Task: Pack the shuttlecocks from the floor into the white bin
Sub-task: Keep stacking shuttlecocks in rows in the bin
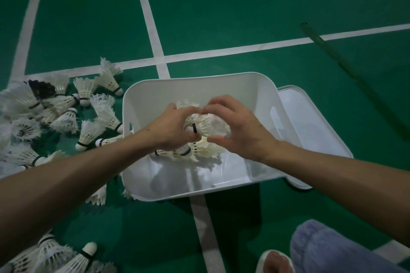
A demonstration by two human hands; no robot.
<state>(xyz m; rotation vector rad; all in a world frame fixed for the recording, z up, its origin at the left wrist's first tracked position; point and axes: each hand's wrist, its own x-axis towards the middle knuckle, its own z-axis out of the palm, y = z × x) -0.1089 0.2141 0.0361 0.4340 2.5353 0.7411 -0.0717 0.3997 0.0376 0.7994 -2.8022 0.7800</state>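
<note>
Fingers first: the left hand [173,128] has its fingers [188,110] curled round the cork end of a white feather shuttlecock [208,126] with a black band at its base. The right hand [241,133] has its fingers [218,101] wrapped over the feather skirt and its thumb tucked underneath. So both hands are clamped on the same birdie, with the index fingertips nearly touching on top. It could be a couple nested together, hard to tell.

The birdie is held just above the middle of the white plastic bin [199,76], a rectangular tub with rounded corners. Right below the hands, a small cluster of shuttlecocks [188,152] already lies on the bin's bottom.

Around the bin, at 9 o'clock there's a big messy pile of white feather shuttlecocks [55,106] on the green court floor [221,6], some lying right against the bin wall. A few more shuttlecocks [66,257] sit at 7 o'clock. At 3 o'clock a flat white plastic lid [310,122] lies partly under the bin. At 1 o'clock, well apart, a long dark pole [332,55] lies across a white court line [244,47]. At 5 o'clock the person's knee in blue-grey fabric [332,250] pokes in.
</note>
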